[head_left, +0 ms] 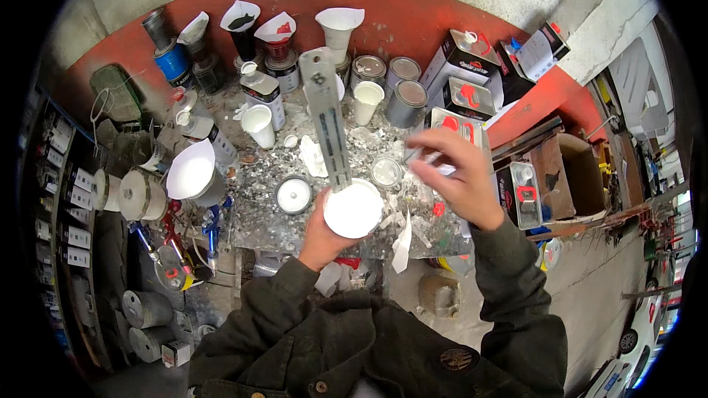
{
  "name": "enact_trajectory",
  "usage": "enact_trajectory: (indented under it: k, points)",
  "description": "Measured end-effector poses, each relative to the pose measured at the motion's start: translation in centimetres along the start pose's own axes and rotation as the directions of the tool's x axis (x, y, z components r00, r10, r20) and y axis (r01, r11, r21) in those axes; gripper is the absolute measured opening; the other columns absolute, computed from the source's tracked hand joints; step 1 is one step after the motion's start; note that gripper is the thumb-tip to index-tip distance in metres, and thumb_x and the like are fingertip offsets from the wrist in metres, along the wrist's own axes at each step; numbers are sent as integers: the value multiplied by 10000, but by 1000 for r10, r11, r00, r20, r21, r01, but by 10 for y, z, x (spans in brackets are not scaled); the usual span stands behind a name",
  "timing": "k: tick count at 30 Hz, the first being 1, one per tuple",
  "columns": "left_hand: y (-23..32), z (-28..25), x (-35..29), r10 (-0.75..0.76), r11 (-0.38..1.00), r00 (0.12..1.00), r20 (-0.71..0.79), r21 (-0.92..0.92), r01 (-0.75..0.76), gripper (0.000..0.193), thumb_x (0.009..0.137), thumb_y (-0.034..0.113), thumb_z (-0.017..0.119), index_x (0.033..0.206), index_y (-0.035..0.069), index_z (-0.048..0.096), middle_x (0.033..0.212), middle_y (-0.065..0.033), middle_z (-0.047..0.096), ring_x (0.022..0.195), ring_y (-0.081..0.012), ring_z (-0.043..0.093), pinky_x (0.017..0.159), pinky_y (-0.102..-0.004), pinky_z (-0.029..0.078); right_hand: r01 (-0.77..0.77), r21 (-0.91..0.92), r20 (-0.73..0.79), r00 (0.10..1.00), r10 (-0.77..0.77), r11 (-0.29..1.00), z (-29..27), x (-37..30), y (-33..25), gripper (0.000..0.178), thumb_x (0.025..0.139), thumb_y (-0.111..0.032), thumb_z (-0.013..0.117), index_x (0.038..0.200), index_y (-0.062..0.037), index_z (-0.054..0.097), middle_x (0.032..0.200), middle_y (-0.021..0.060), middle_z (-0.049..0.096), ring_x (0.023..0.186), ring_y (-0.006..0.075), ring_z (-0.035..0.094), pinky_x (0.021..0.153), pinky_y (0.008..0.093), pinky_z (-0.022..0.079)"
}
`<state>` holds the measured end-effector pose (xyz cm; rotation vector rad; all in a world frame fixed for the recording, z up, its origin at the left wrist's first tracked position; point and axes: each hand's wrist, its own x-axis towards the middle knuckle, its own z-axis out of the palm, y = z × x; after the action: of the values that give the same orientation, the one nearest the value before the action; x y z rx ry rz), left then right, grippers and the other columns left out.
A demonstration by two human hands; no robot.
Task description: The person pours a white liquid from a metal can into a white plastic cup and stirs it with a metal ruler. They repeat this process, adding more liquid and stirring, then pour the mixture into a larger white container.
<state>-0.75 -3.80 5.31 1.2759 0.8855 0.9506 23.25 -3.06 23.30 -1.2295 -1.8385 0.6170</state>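
My left hand is closed around a cup of white paint at the near edge of the workbench. A long slotted metal stirring stick stands in the cup, leaning up and away. To the right, my right hand hovers over the bench with thumb and fingers apart, slightly blurred, and I see nothing held in it. A small round tin lies between the two hands. Left of the cup stands an open tin with white inside.
Paper-filter funnels, such as a white one, line the back beside metal tins. White cups stand midway. Rectangular cans crowd the right, near a cardboard box. Spray guns hang at the left edge.
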Motion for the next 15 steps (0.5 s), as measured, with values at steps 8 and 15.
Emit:
enact_trajectory:
  k: [8,15]
  points:
    - [18,-6,-4,47,999,996,72,15,-48,973,634,123,951,1445,37,421,1372,-108,496,1297,-248,513,1101,-386,419,-1,-158,424,903,69,987,50,80,-19,354,847,-202,822,1101,3,685,947,89,710,803,85,624,659,255,498]
    - [9,-8,-5,98,995,993,65,-19,-97,945,615,151,961,1418,58,472,1373,-107,476,1313,-280,486,1114,-396,391,-52,67,435,900,18,996,39,71,-36,144,879,-111,795,926,-2,714,838,62,707,771,85,627,681,272,495]
